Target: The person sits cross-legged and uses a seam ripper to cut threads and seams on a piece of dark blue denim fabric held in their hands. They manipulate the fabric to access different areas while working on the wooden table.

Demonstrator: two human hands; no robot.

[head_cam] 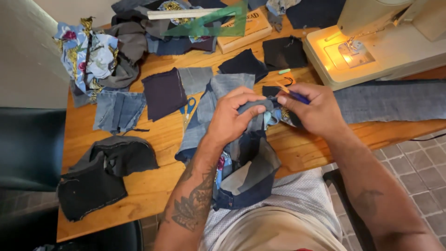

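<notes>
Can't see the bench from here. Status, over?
Left hand pinching patchwork denim piece. Right hand holding small blue tool at its seam. Scissors lie beside, clear.

One package is in view: a flat rectangular box (pixel 246 29) lying at the far edge of the wooden table (pixel 148 186), just left of the white sewing machine (pixel 371 42). The box is light tan, with dark printed lettering on its top face and a paler front side wall. A translucent green set square (pixel 218 21) rests across its left portion and hides part of the print, and dark denim scraps (pixel 186 44) touch its left end. No separate labels, signs or screens can be made out anywhere else in the view.
</notes>
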